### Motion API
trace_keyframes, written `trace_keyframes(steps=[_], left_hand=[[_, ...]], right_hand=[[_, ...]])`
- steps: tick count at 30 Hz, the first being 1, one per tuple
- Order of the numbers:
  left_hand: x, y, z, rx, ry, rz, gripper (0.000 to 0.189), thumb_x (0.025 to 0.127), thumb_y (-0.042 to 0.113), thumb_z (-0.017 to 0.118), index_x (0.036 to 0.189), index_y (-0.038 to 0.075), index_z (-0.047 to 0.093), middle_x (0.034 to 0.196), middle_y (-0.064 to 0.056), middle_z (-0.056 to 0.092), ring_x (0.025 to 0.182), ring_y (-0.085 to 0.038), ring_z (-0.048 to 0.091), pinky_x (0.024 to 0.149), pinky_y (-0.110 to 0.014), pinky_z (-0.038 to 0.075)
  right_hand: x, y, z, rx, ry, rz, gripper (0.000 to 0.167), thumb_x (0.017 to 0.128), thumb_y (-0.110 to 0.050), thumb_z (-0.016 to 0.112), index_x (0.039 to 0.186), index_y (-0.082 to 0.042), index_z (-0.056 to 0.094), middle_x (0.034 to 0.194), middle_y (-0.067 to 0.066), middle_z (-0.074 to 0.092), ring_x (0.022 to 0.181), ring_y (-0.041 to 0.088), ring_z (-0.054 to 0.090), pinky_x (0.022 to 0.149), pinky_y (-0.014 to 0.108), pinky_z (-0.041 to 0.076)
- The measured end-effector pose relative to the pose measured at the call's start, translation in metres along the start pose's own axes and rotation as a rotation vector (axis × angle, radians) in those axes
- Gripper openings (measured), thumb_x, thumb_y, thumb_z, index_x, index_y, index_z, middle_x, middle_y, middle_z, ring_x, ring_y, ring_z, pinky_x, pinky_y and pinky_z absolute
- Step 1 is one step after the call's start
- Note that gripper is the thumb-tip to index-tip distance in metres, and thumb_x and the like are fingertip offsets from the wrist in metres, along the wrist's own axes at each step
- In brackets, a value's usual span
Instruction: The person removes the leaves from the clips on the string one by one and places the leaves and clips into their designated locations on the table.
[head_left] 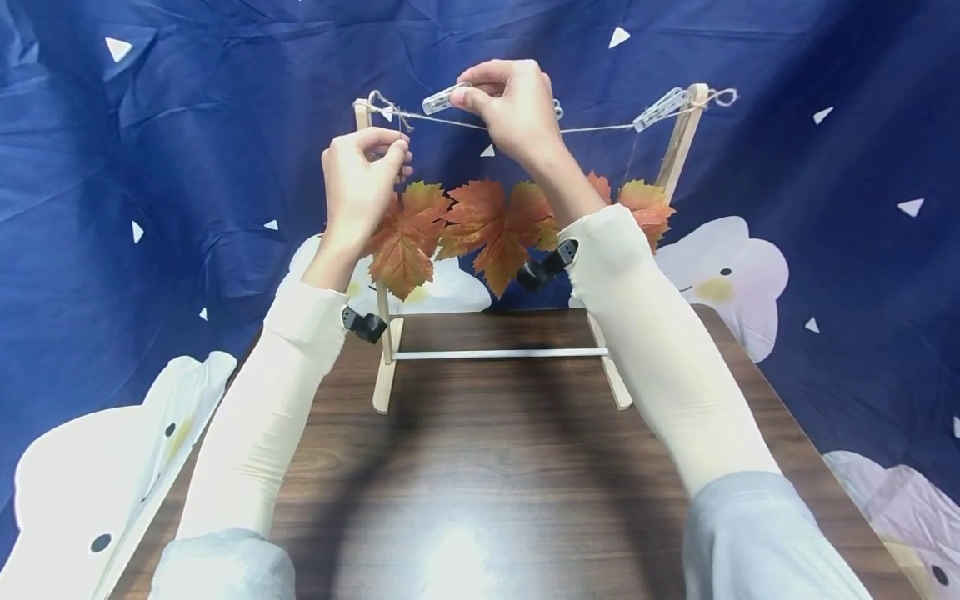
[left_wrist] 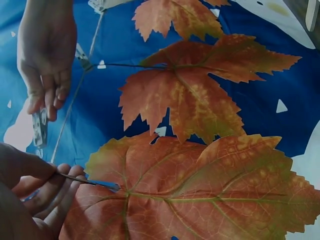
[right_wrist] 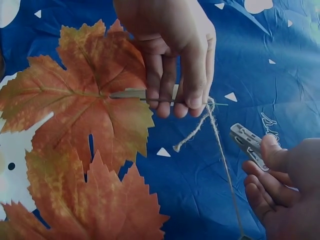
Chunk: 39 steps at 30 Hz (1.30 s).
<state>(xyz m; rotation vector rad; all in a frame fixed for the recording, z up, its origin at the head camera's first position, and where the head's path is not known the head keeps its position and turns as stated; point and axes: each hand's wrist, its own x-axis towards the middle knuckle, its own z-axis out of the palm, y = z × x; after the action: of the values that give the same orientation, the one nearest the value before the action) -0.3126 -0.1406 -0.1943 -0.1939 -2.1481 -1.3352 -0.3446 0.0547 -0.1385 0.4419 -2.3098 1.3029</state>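
Observation:
My left hand (head_left: 363,179) pinches the thin stem of an orange maple leaf (head_left: 405,250) between thumb and fingers, just below the left end of a twine line (head_left: 450,122). In the right wrist view the stem tip (right_wrist: 220,104) crosses the twine by its knot. My right hand (head_left: 517,108) holds a pale clothespin (head_left: 441,98) by one end, a little above the line; its other end points left toward the knot. Beside the held leaf hangs a second maple leaf (head_left: 491,225), its stem clipped to the twine in the left wrist view.
The twine runs between a left wooden post (head_left: 362,114) and a right wooden post (head_left: 681,137). Another clothespin (head_left: 660,108) grips it near the right post, above a further leaf (head_left: 647,208). A white rod (head_left: 498,354) joins the stand's feet on the brown table (head_left: 480,442).

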Motion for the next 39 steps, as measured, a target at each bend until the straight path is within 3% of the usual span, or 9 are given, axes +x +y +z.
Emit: trace_keyframes(steps=[4,7,11,18,24,32,39], left_hand=[[-0.004,-0.001,-0.002,-0.001,0.01,0.008,0.021,0.103,0.018,0.066,0.112,0.01,0.083,0.101,-0.009,0.082,0.08,-0.009,0.077,0.066,-0.015,0.057],[-0.006,-0.002,-0.004,0.01,0.015,0.007,0.021,0.102,0.02,0.066,0.11,0.011,0.083,0.099,-0.008,0.082,0.078,-0.005,0.075,0.06,-0.015,0.055],[-0.009,-0.003,-0.006,0.03,0.022,0.023,0.02,0.101,0.022,0.068,0.109,0.011,0.083,0.095,-0.008,0.082,0.074,-0.003,0.072,0.056,-0.016,0.053],[-0.015,-0.003,-0.011,0.022,0.048,0.06,0.019,0.1,0.023,0.071,0.107,0.01,0.084,0.086,-0.006,0.079,0.07,-0.003,0.069,0.066,-0.018,0.05],[-0.02,-0.006,-0.017,0.051,0.079,0.067,0.019,0.099,0.024,0.073,0.107,0.011,0.085,0.097,-0.007,0.083,0.075,0.004,0.067,0.075,-0.016,0.049],[-0.033,-0.01,-0.023,0.035,0.09,0.079,0.017,0.098,0.022,0.073,0.104,0.012,0.085,0.091,-0.004,0.082,0.071,0.001,0.067,0.068,-0.018,0.046],[-0.044,-0.009,-0.028,-0.044,0.066,0.089,0.017,0.098,0.02,0.073,0.104,0.007,0.083,0.082,0.007,0.077,0.071,-0.006,0.073,0.07,-0.015,0.057]], right_hand=[[-0.006,0.002,-0.004,0.001,-0.019,0.002,0.038,0.096,-0.034,0.081,0.129,-0.015,0.077,0.123,0.002,0.08,0.11,0.009,0.074,0.096,0.02,0.055],[-0.01,0.005,-0.007,0.015,-0.019,-0.027,0.041,0.096,-0.035,0.081,0.131,-0.014,0.076,0.123,0.003,0.08,0.11,0.01,0.074,0.098,0.022,0.057],[-0.017,0.008,-0.01,0.043,-0.005,-0.061,0.041,0.095,-0.035,0.083,0.128,-0.012,0.076,0.117,0.006,0.079,0.102,0.009,0.071,0.093,0.021,0.056],[-0.026,0.013,-0.014,0.111,-0.006,-0.077,0.041,0.094,-0.031,0.083,0.13,-0.013,0.074,0.107,0.0,0.075,0.097,0.008,0.067,0.091,0.021,0.054],[-0.036,0.017,-0.018,0.137,-0.019,-0.116,0.037,0.095,-0.029,0.081,0.128,-0.012,0.075,0.1,-0.004,0.073,0.091,0.01,0.067,0.086,0.022,0.052],[-0.053,0.024,-0.025,0.189,-0.027,-0.115,0.032,0.096,-0.028,0.081,0.121,-0.01,0.072,0.094,-0.006,0.073,0.088,0.013,0.068,0.077,0.023,0.054],[-0.068,0.035,-0.035,0.21,-0.041,-0.138,0.034,0.098,-0.026,0.077,0.129,-0.012,0.072,0.088,-0.006,0.069,0.085,0.016,0.068,0.075,0.025,0.052]])
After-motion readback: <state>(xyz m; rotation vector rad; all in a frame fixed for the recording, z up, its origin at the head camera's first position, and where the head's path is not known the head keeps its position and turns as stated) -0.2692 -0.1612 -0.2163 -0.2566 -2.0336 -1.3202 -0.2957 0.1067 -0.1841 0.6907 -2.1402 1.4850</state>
